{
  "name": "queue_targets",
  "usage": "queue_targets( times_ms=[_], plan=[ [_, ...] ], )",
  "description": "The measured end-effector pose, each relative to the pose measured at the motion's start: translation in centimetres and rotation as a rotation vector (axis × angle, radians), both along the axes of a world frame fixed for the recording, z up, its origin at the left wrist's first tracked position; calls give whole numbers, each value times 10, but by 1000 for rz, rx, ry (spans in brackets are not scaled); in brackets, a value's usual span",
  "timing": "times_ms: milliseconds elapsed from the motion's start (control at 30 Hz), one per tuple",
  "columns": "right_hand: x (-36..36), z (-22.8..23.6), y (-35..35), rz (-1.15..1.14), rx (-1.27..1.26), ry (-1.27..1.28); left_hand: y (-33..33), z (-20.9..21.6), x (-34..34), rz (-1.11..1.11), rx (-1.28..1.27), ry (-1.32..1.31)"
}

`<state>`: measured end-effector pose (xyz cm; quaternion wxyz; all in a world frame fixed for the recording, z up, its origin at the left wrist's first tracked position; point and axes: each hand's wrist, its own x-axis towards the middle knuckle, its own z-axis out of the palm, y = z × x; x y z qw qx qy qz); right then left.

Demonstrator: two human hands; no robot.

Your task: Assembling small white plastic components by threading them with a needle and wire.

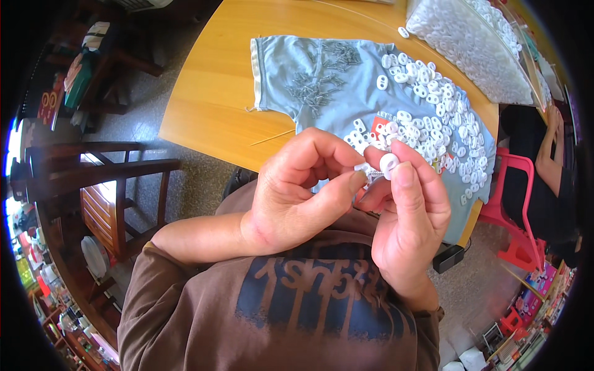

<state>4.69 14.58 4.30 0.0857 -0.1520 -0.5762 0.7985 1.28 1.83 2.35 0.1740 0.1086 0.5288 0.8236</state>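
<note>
In front of my chest both hands are closed around small parts. My left hand [303, 185] pinches a small white plastic piece [360, 167] between thumb and fingertips. Between thumb and index finger, my right hand [411, 216] grips a white cord lock part [388, 164] with holes in its face. A small metal spring [375, 174] shows between the two pieces. Just beyond my fingers, a pile of white two-hole cord lock parts [433, 93] covers the right of a light blue T-shirt [278, 68] laid flat. Grey metal springs [312, 86] lie heaped on its left part.
A large clear bag of white parts [470, 52] stands at the table's far right. One loose part [403, 32] lies beside it. A thin stick [272, 137] rests on the wooden table [210, 80]. Another person's arm [547, 161] is at right, near a pink chair [520, 185].
</note>
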Motion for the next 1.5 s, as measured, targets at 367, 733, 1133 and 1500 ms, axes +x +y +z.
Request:
queue_targets(
  times_ms=[367,733,1133,1500],
  plan=[
    [3,-12,2,24,241,272,4,4,1,45,20,-7],
    [3,-10,6,81,368,265,2,3,2,-45,35,2],
    [-3,-18,18,106,670,427,-2,-5,1,-146,-2,22],
    [-7,-22,27,254,742,565,-5,-7,3,-155,61,8]
  ],
)
